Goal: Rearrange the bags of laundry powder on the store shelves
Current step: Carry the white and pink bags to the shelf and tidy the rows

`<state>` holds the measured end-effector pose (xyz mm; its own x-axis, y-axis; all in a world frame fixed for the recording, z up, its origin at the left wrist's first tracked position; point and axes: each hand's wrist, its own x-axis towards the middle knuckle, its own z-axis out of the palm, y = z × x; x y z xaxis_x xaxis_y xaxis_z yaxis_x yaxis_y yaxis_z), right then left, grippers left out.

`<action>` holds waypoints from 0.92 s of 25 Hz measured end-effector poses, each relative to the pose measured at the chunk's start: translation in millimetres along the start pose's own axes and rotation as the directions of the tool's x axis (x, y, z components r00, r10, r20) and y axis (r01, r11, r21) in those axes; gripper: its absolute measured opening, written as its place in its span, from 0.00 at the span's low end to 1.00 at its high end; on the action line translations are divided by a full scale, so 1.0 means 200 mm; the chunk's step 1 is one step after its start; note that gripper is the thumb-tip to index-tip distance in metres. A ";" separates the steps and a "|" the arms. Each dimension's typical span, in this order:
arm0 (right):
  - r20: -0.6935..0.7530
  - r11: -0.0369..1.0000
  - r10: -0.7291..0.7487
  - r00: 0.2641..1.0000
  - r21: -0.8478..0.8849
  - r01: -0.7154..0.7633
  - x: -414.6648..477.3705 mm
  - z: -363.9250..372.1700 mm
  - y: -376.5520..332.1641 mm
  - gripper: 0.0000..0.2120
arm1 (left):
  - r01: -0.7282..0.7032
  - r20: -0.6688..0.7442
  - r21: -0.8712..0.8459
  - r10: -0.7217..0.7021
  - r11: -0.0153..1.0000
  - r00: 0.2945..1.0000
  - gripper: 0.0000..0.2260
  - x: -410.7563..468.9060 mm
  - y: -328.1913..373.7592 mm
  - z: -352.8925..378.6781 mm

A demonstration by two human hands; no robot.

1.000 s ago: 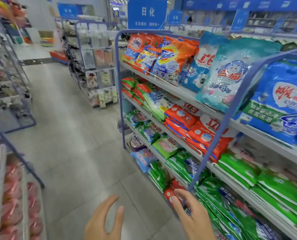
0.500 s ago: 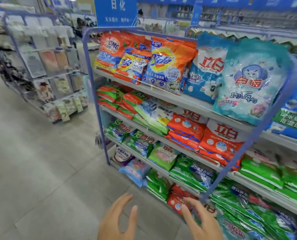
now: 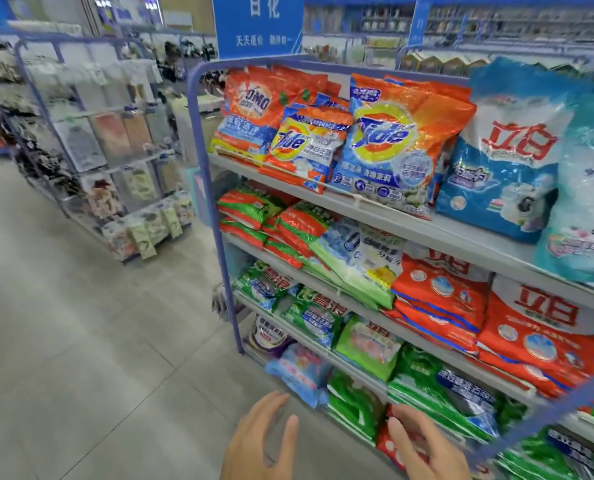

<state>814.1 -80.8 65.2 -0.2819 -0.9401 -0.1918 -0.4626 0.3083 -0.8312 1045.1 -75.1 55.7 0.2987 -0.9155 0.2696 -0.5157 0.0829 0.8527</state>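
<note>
While the left hand (image 3: 259, 441) hangs over the floor tiles (image 3: 81, 341), fingers spread and empty, the right hand (image 3: 423, 448), likewise spread, hovers before the lowest laundry powder bags (image 3: 354, 407) on the shelf rack (image 3: 462, 237). Both hands are cut off below; rightmost bag print is blurred.

"日化": blue hanging sign (image 3: 258, 22), far above left hand (image 3: 257, 441). "OMO": orange OMO bag (image 3: 250, 112). "Tide": small Tide bag (image 3: 302, 147), large Tide bag (image 3: 389, 147). "立白": blue-white bag (image 3: 503, 157), red bag (image 3: 545, 327), above right hand (image 3: 427, 448).

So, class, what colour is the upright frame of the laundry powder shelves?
Pale purple-blue; the frame shows best in the head view.
</note>
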 end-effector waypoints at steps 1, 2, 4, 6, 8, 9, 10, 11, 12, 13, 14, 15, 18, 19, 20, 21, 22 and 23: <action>0.026 1.000 0.005 1.000 0.009 -0.005 0.07 0.05 -0.05 0.09 | 0.021 -0.003 0.010 -0.021 1.000 1.000 0.16 0.08 -0.02 0.00; 0.042 1.000 -0.007 0.999 0.011 0.006 0.13 0.09 -0.10 0.09 | 0.039 -0.009 0.021 -0.039 0.999 0.999 0.16 0.16 -0.04 -0.01; 0.075 0.999 -0.049 0.996 0.007 0.049 0.27 0.16 -0.20 0.09 | 0.077 -0.006 0.032 -0.077 0.997 0.997 0.18 0.31 -0.10 -0.02; 0.125 0.996 -0.087 0.988 0.000 0.088 0.39 0.23 -0.31 0.10 | 0.106 0.005 0.015 -0.106 0.994 0.994 0.20 0.45 -0.18 -0.04; 0.140 0.994 -0.099 0.985 -0.022 0.103 0.50 0.30 -0.40 0.12 | 0.160 0.027 0.013 -0.160 0.987 0.987 0.14 0.58 -0.25 -0.06; 0.137 0.992 -0.107 0.985 -0.045 0.114 0.55 0.33 -0.43 0.14 | 0.177 0.041 0.011 -0.178 0.984 0.983 0.12 0.66 -0.29 -0.07; 0.130 0.990 -0.114 0.985 -0.073 0.124 0.61 0.38 -0.47 0.17 | 0.187 0.060 0.019 -0.188 0.982 0.980 0.12 0.74 -0.34 -0.07; 0.127 0.987 -0.114 0.985 -0.099 0.127 0.66 0.42 -0.51 0.19 | 0.199 0.087 0.027 -0.200 0.980 0.976 0.14 0.83 -0.37 -0.07; 0.122 0.985 -0.112 0.986 -0.121 0.126 0.71 0.47 -0.56 0.21 | 0.201 0.113 0.022 -0.202 0.979 0.973 0.15 0.92 -0.40 -0.08; 0.111 0.980 -0.122 0.986 -0.143 0.137 0.78 0.52 -0.61 0.22 | 0.199 0.134 0.019 -0.200 0.980 0.971 0.16 1.03 -0.43 -0.09; 0.075 0.975 -0.140 0.987 -0.164 0.150 0.84 0.57 -0.66 0.22 | 0.208 0.159 0.014 -0.208 0.978 0.965 0.17 1.15 -0.47 -0.09; 0.034 0.970 -0.150 0.988 -0.187 0.154 0.92 0.63 -0.71 0.20 | 0.221 0.207 0.010 -0.218 0.975 0.954 0.18 1.28 -0.51 -0.09; -0.093 0.974 -0.170 0.981 -0.169 0.152 1.15 0.80 -0.84 0.16 | 0.175 0.306 0.041 -0.179 0.984 0.935 0.18 1.63 -0.64 -0.01; -0.124 0.976 -0.169 0.978 -0.158 0.148 1.21 0.85 -0.87 0.16 | 0.173 0.337 0.020 -0.170 0.985 0.926 0.18 1.70 -0.66 0.01; -0.143 0.980 -0.161 0.977 -0.139 0.141 1.28 0.91 -0.89 0.17 | 0.161 0.348 0.019 -0.158 0.987 0.924 0.18 1.78 -0.69 0.05; -0.158 0.980 -0.168 0.973 -0.138 0.147 1.34 0.96 -0.87 0.19 | 0.115 0.334 -0.005 -0.107 0.993 0.937 0.18 1.85 -0.75 0.10; -0.180 0.981 -0.179 0.967 -0.113 0.160 1.38 1.01 -0.87 0.21 | 0.072 0.338 -0.036 -0.056 0.997 0.940 0.18 1.89 -0.79 0.14; -0.202 0.982 -0.179 0.963 -0.095 0.163 1.42 1.04 -0.87 0.23 | 0.070 0.330 -0.077 -0.041 0.995 0.943 0.18 1.98 -0.84 0.23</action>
<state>990.7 -431.1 47.0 -0.3586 -0.9309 0.0701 -0.5804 0.1635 -0.7977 1213.5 -470.0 -0.2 0.0379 -0.9967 0.0718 -0.4298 0.0486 0.9016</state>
